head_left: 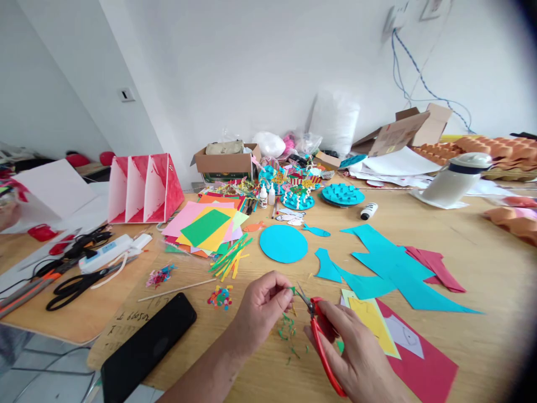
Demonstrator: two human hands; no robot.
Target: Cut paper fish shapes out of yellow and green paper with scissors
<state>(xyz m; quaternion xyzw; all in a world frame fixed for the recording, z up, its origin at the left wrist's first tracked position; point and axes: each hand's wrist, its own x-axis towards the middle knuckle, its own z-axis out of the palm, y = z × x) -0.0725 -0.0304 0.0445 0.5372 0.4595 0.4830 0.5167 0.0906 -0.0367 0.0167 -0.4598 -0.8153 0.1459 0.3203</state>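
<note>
Between the thumb and fingers of my left hand (268,296) is a small piece of green paper (293,290). My right hand (352,350) grips red-handled scissors (322,358), their blades pointing toward the green piece. Whether the blades touch it I cannot tell. Thin green and yellow paper scraps (286,329) are scattered on the table below. Beyond my hands lie a blue paper circle (283,244) and a bundle of green and yellow paper strips (230,257). Colored paper dots (220,298) form a small pile left of my left hand.
A black phone (149,347) lies front left, near black scissors (78,286) and a power strip (104,253). Stacked colored sheets (207,226) are further back. Blue paper offcuts (390,263) and a red sheet (436,358) spread to the right. Glue bottles (263,197) stand behind.
</note>
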